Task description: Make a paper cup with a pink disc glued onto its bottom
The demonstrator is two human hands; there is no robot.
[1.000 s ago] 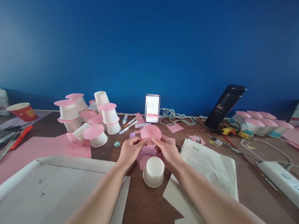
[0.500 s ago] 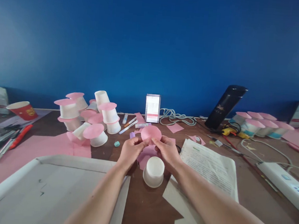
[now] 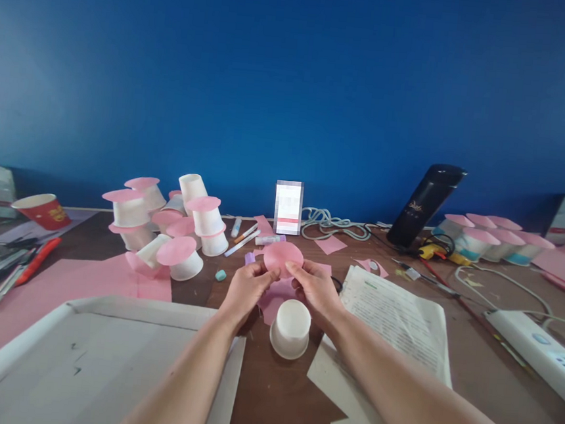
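Observation:
A round pink paper disc (image 3: 282,257) is pinched between my left hand (image 3: 250,290) at its lower left edge and my right hand (image 3: 316,287) at its lower right, the right thumb lying on its face. Just nearer to me, a white paper cup (image 3: 291,328) stands upside down on the brown table (image 3: 266,395). More pink paper (image 3: 275,298) lies beneath and behind my hands. To the left, several white cups (image 3: 187,266) with pink discs on them are stacked or tipped over.
Printed sheets (image 3: 392,314) lie under my right forearm and a white tray-like sheet (image 3: 126,350) by my left. Farther off are a black bottle (image 3: 424,204), coiled cable (image 3: 335,223), markers (image 3: 243,241), more disc-topped cups (image 3: 475,243) and a power strip (image 3: 537,353).
The pink disc has shifted slightly left in my fingers, and its face is a little flatter to view. Both hands keep their hold.

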